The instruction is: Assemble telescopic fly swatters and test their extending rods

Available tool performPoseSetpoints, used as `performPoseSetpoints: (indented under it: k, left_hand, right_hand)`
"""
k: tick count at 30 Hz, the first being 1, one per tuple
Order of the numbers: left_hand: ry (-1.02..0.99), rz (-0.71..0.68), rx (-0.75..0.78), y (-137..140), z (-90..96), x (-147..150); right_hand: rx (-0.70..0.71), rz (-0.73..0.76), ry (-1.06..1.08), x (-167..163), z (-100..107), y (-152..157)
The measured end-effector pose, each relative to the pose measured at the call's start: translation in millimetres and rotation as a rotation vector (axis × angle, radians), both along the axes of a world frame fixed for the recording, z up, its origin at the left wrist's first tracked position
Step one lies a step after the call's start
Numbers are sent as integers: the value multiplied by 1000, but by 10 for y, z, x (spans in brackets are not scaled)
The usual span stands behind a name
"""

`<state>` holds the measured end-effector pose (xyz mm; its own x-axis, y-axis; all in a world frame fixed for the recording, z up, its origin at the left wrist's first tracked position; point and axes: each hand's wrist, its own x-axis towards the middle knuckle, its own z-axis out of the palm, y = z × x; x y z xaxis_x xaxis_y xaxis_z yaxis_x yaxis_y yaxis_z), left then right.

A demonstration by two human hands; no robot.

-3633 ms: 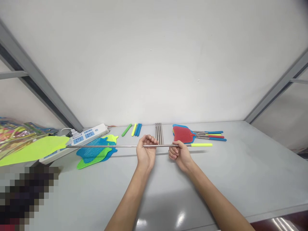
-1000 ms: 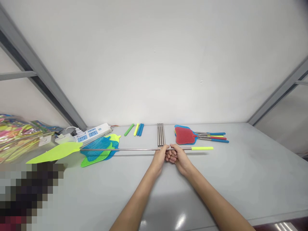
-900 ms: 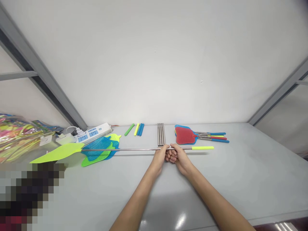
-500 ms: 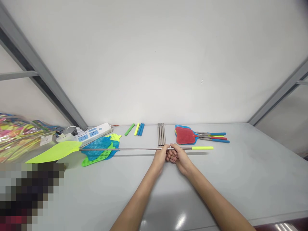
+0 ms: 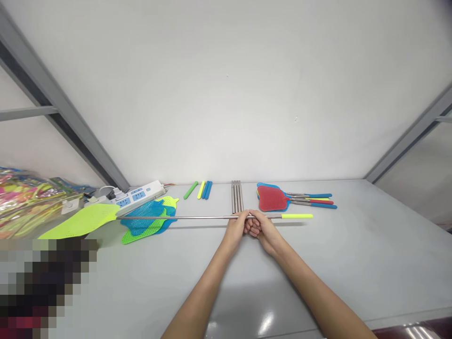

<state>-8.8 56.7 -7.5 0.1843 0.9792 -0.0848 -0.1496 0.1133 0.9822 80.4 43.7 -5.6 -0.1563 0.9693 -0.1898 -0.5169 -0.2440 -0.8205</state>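
A yellow fly swatter [image 5: 83, 220] with a long extended metal rod lies level across the view, its head at the left and its yellow grip at the right. My left hand [image 5: 237, 227] and my right hand [image 5: 264, 230] are side by side, both closed round the middle of the rod, thumbs on top. Just beyond them stand several bare metal rods [image 5: 237, 197] in a row. Under the held rod at the left is a pile of blue, green and yellow swatter heads [image 5: 141, 223]. Finished-looking swatters with a red head [image 5: 271, 198] on top lie to the right.
Loose green, yellow and blue grip sleeves [image 5: 190, 189] rest near the wall. A white power strip [image 5: 141, 195] with plugs sits at the back left, beside clear bags of colourful goods [image 5: 24, 202]. Grey metal frame posts [image 5: 70, 108] rise at both sides of the grey table [image 5: 353, 263].
Almost nothing differs. Both hands keep their hold on the swatter's rod, and the view has shifted very slightly.
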Motion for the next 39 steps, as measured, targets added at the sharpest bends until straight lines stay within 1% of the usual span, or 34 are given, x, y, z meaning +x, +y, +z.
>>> performPoseSetpoints:
  k: [9,13,16,19,23,31,39]
  left_hand:
    - [45,50,40,53,-110,-20]
    - [15,29,56,80,-172,-36]
    - [-39,19,67,70,-186,-25]
    - [-89,25,70,48,-176,1]
    - [-125,37,68,31,-166,16]
    - [-143,6,59,14,-122,15]
    - [-122,-43,23,47,-114,22]
  right_hand:
    - [-60,41,36,14,-8,32]
    - [-105,82,35,38,-31,65]
    - [-152,103,29,64,-29,94]
    - [-203,84,25,88,-18,122]
    - [-233,39,32,108,-8,144]
    - [-241,-13,39,195,2,152]
    - [-255,-64,26,358,5,189]
